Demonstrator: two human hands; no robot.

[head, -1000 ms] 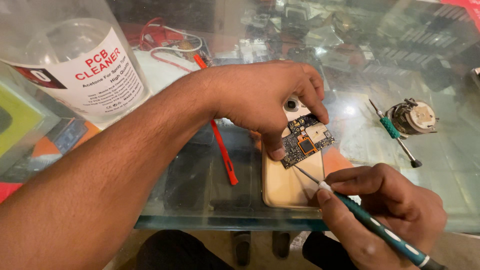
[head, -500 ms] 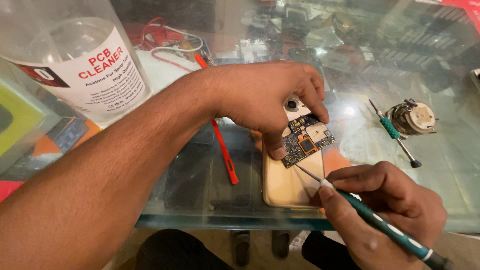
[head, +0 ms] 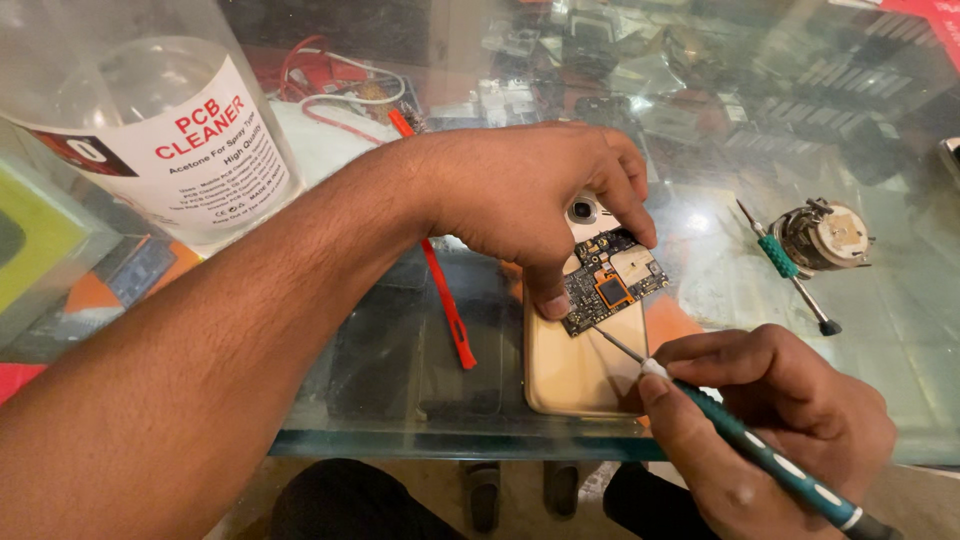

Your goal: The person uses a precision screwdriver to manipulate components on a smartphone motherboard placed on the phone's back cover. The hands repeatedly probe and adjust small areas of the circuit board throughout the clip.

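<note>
A gold phone body (head: 583, 372) lies on the glass table near its front edge. On its upper part rests a small dark circuit board (head: 612, 280). My left hand (head: 530, 195) reaches in from the left and pinches the board between thumb and fingers. My right hand (head: 790, 420) grips a teal screwdriver (head: 745, 440), whose thin metal tip touches the lower edge of the board.
A clear bottle with a white label (head: 165, 130) stands at the back left. A red pry tool (head: 445, 300) lies left of the phone. A green-handled screwdriver (head: 787, 265) and a round metal part (head: 830, 235) lie at the right. Red wires and parts clutter the back.
The screwdriver's handle has swung slightly lower and its tip stays at the board's lower edge. My left hand holds the board in the same place.
</note>
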